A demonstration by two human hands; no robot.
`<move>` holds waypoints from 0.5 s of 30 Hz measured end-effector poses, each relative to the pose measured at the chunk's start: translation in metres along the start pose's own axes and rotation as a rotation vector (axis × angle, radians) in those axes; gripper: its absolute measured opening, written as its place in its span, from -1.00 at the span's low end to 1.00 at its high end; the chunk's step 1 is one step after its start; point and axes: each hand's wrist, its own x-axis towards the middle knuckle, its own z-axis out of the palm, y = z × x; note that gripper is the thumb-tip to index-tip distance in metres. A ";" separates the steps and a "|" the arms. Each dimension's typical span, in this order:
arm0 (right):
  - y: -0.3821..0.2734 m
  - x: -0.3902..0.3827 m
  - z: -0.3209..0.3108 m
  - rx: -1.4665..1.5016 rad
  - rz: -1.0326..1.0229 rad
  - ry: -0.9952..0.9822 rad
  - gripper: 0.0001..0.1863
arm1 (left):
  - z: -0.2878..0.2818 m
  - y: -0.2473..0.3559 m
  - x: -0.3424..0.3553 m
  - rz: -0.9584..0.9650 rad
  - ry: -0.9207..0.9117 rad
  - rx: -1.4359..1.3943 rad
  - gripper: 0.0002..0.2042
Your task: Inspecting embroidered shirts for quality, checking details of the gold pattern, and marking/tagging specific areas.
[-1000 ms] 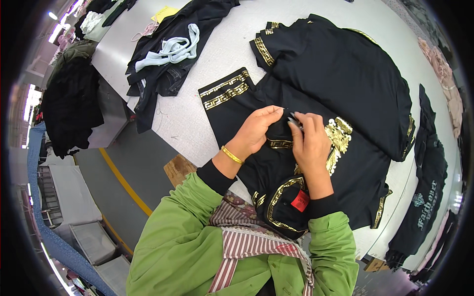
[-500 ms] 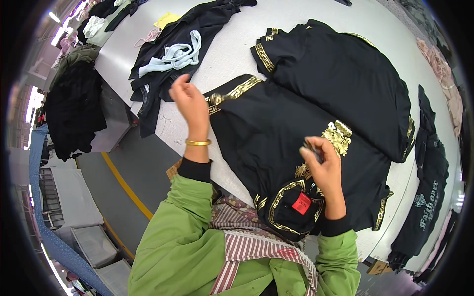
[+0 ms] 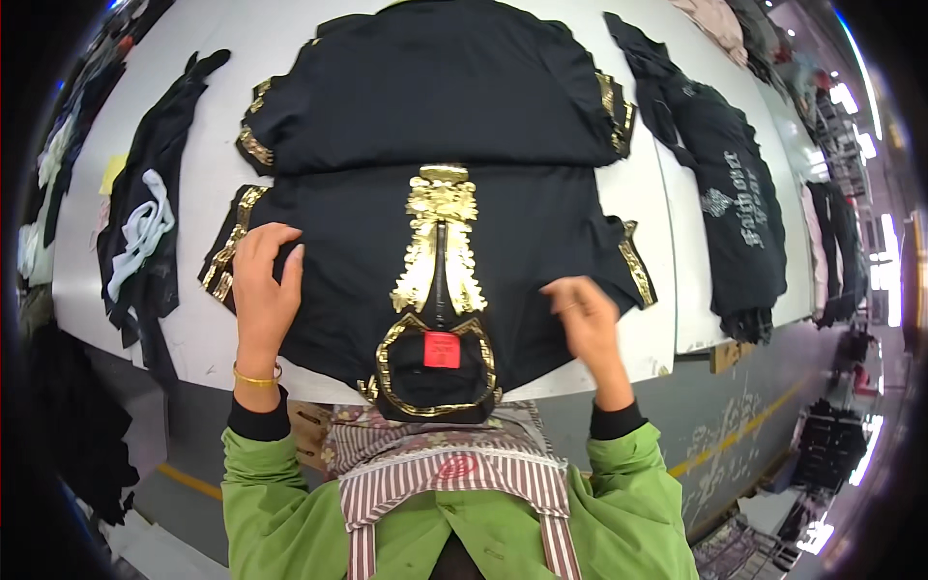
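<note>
A black short-sleeved shirt lies spread on the white table, its gold-trimmed neck opening toward me. Inside the neck is a red label, and a gold ornamental print runs down both sides of the dark front placket. My left hand, with a gold bangle at the wrist, hovers over the shirt's left side by the gold-banded sleeve. Its fingers are stretched and the thumb stands apart. Over the right side is my right hand, fingers curled in; whatever they may hold is hidden.
Beyond the shirt lies a folded stack of similar black garments. Dark clothing with a pale blue strip lies at left. At right, a dark printed garment rests on an adjoining table. The table's front edge is close to me.
The view has swung right, so the shirt now sits squarely before me. My left hand has come down to the shirt's left side; my right hand has moved off the print to the right side.
</note>
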 end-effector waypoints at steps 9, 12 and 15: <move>0.055 0.007 -0.086 -0.128 0.101 0.614 -0.75 | 0.089 0.096 -0.036 0.631 -0.448 -0.100 -0.62; 0.053 0.028 -0.070 -0.047 0.126 0.567 -0.77 | 0.099 0.080 -0.049 0.499 -0.385 -0.145 -0.70; 0.072 0.035 -0.060 -0.364 0.083 0.544 -0.80 | 0.097 0.077 -0.056 0.452 -0.379 -0.181 -0.71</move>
